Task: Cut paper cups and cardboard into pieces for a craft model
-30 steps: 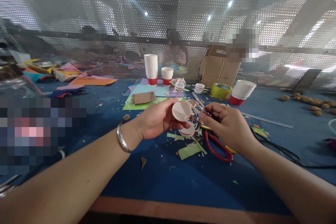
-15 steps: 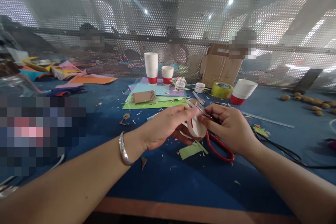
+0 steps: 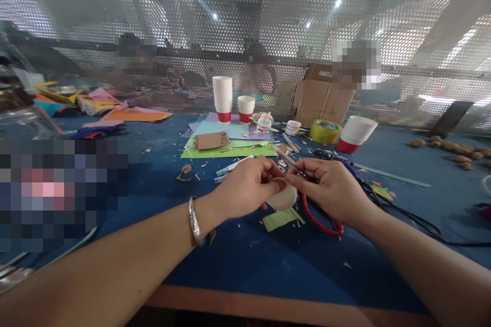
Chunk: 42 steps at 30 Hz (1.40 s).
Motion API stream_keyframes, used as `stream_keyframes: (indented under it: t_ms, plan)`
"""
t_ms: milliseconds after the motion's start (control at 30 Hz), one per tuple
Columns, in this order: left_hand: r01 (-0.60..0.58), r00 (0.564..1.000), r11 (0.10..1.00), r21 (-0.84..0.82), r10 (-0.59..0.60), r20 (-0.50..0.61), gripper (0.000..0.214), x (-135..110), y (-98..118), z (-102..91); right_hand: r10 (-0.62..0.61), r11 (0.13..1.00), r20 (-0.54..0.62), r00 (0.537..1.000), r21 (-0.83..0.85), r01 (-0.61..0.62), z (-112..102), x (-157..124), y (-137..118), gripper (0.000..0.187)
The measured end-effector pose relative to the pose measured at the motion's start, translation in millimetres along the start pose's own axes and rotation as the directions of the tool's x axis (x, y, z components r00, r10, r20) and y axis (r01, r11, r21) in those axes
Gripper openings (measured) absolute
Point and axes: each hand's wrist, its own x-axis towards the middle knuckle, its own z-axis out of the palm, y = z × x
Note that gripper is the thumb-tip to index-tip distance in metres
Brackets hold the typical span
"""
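My left hand (image 3: 247, 188), a silver bangle on its wrist, is closed around a cut-down white paper cup (image 3: 284, 198) held just above the blue table (image 3: 245, 260). My right hand (image 3: 333, 189) grips red-handled scissors (image 3: 320, 219); their blades (image 3: 286, 158) point up and left over the cup. Both hands meet at the cup. A green paper scrap (image 3: 278, 218) lies directly under them.
A stack of red-bottomed paper cups (image 3: 222, 98) and a single cup (image 3: 245, 109) stand behind coloured paper sheets (image 3: 226, 149). Yellow tape roll (image 3: 323, 131), tipped cup (image 3: 355, 134) and cardboard box (image 3: 320, 96) sit right. Black cable (image 3: 406, 214) runs right. Perforated screen behind.
My left hand turned the cup from facing me to lower down, then closed over it. The scissors hand stayed close and shifted slightly left toward the cup.
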Motion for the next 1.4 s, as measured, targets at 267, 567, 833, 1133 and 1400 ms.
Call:
stream_keyframes:
  t_ms: [267,567,833,1133,1400]
  plan:
    - [-0.053,0.999,0.994,-0.093,0.053,-0.006,0.017,-3,7,2.9,0.042,0.964,-0.011,0.999,0.262,-0.037,-2,0,-3,0.024]
    - [-0.219,0.939,0.973,0.070,0.230,-0.257,0.019,0,-5,-4.4,0.003,0.925,-0.052,0.999,0.380,0.017,-1,-4,-10,0.036]
    - [-0.371,0.781,0.860,0.349,0.493,-0.383,0.025,-2,0,-12.1,-0.002,0.940,0.019,1.000,0.341,-0.005,3,-9,-18,0.038]
    - [-0.342,0.808,0.874,0.344,0.461,-0.367,0.015,-5,7,-12.4,-0.067,0.980,-0.137,0.988,-0.193,0.040,-4,-9,-15,0.041]
    - [-0.322,0.777,0.795,0.514,0.532,-0.336,0.014,-10,10,-12.3,-0.072,0.972,-0.077,0.994,-0.227,0.053,-4,-7,-16,0.042]
